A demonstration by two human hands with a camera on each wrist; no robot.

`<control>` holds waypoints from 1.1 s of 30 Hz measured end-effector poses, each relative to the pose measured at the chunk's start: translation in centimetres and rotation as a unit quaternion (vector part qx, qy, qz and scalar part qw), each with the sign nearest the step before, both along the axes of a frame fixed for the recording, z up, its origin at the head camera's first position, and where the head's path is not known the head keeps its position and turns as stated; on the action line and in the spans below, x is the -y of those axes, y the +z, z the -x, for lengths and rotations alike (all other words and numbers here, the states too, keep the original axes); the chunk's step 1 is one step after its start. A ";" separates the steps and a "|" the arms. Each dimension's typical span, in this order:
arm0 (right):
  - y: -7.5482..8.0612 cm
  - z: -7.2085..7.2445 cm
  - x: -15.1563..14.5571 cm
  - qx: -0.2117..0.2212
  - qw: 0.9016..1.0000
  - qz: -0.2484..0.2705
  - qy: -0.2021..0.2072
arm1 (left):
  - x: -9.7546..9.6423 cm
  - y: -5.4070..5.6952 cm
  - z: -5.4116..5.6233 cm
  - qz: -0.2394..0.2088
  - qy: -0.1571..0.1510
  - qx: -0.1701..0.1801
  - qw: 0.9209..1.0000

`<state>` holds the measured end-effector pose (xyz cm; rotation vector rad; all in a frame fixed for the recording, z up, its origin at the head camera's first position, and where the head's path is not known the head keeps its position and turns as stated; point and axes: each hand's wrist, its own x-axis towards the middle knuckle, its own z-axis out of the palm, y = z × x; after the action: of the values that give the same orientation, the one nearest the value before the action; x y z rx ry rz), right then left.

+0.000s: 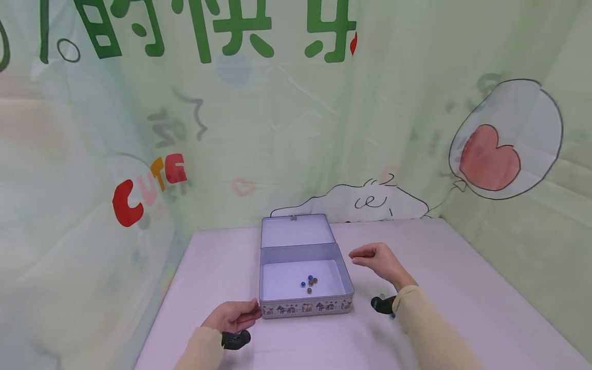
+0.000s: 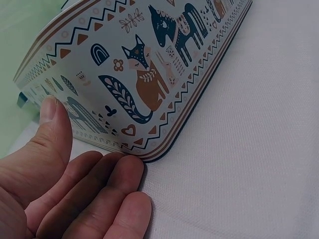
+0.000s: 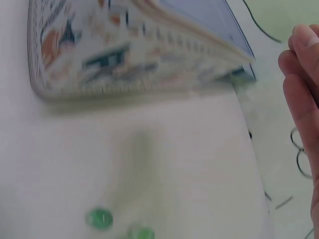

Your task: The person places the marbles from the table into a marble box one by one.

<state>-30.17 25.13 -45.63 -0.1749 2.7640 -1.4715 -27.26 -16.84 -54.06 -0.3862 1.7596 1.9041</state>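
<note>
A hinged tin box [image 1: 306, 307] with its lid [image 1: 297, 231] raised stands on the table, printed with foxes and horses. Several small blue and brown marbles [image 1: 309, 291] lie on its floor. My left hand [image 1: 233, 316] is at the front left corner; in the left wrist view the thumb [image 2: 48, 134] rests by the side wall and the fingers touch the lower corner. Raised just right of the box, my right hand [image 1: 381, 261] has thumb and fingertips brought together. Whether something small is between them I cannot tell.
Green marbles [image 3: 99, 218] lie on the table in the right wrist view. A blue marble [image 1: 393, 315] shows beside the right wrist's black camera [image 1: 384, 304]. Printed cloth [image 1: 296, 128] hangs behind the table and along both sides.
</note>
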 end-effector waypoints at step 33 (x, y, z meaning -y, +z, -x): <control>-9.0 -5.5 -9.9 0.070 0.992 -0.050 -0.090 | 0.0 0.5 -0.7 -0.021 -0.007 0.004 1.000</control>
<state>-24.65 35.00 -54.58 0.1773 2.7924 -1.3157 -26.52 -16.88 -53.55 -0.3642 1.7104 1.9229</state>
